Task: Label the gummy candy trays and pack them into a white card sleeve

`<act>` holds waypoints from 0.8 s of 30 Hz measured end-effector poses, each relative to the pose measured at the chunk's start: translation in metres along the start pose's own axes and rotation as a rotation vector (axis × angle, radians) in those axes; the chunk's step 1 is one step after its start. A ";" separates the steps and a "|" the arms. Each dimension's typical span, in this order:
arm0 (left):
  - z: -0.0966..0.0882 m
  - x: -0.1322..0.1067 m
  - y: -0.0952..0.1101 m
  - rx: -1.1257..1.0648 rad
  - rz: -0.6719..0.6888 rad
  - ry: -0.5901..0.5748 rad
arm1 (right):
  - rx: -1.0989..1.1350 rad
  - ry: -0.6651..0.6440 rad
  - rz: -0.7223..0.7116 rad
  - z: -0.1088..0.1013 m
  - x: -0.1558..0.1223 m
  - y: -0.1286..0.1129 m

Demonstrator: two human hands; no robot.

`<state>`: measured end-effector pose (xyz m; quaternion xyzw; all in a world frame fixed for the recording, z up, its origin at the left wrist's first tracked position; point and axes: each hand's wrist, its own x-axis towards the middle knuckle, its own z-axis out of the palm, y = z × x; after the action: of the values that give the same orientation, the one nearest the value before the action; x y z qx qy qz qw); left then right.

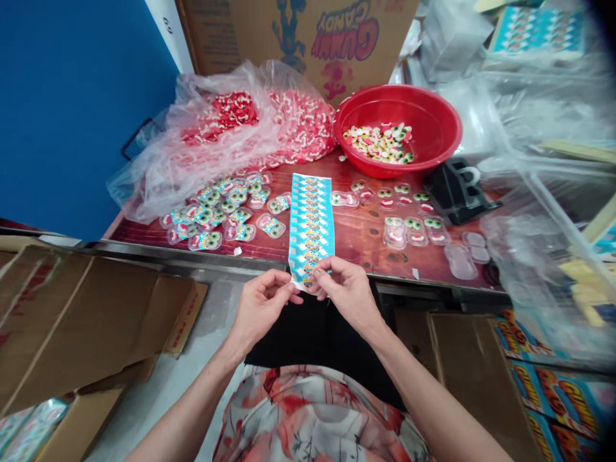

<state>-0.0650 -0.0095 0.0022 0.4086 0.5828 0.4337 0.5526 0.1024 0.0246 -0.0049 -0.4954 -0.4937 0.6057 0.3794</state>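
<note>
A blue sticker sheet point(312, 221) with a column of printed labels hangs slightly over the table's front edge. My left hand point(264, 298) pinches its lower left corner between thumb and forefinger. At the lower right part of the sheet, my right hand point(344, 285) has thumb and fingertips closed together on the labels. Whether a label is lifted there is too small to tell. Left of the sheet lies a heap of small labelled candy packs point(216, 212). On the right, clear plastic packs point(416, 231) hold eye-shaped and red-and-white candies without labels.
A red bowl point(445, 131) contains eye candies. Beside it a clear bag point(298, 119) is full of red-and-white candies. A black tape dispenser point(455, 189), cardboard boxes point(96, 321) and plastic-wrapped goods point(539, 115) surround the workplace. Empty clear blisters point(461, 260) lie near the front edge.
</note>
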 end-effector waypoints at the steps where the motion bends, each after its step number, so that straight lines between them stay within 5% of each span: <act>1: 0.000 -0.001 -0.001 -0.005 -0.003 0.008 | -0.028 -0.015 -0.019 0.001 -0.001 0.001; 9: 0.004 -0.003 -0.001 -0.005 0.021 -0.015 | -0.373 -0.044 -0.257 0.013 -0.004 -0.001; 13: 0.000 -0.002 -0.002 0.000 -0.036 0.065 | -0.175 0.081 -0.159 0.011 0.001 0.001; 18: -0.016 0.001 -0.012 -0.111 -0.124 0.335 | 0.386 0.364 -0.103 -0.029 0.012 -0.006; 21: -0.025 0.004 -0.024 -0.148 -0.127 0.453 | 0.516 0.478 -0.198 -0.062 0.011 -0.017; 24: -0.033 0.009 -0.038 -0.050 -0.120 0.451 | 0.543 0.549 -0.299 -0.083 0.003 -0.025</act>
<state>-0.0979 -0.0139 -0.0365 0.2522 0.7039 0.4948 0.4429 0.1823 0.0511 0.0167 -0.4434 -0.2630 0.4976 0.6976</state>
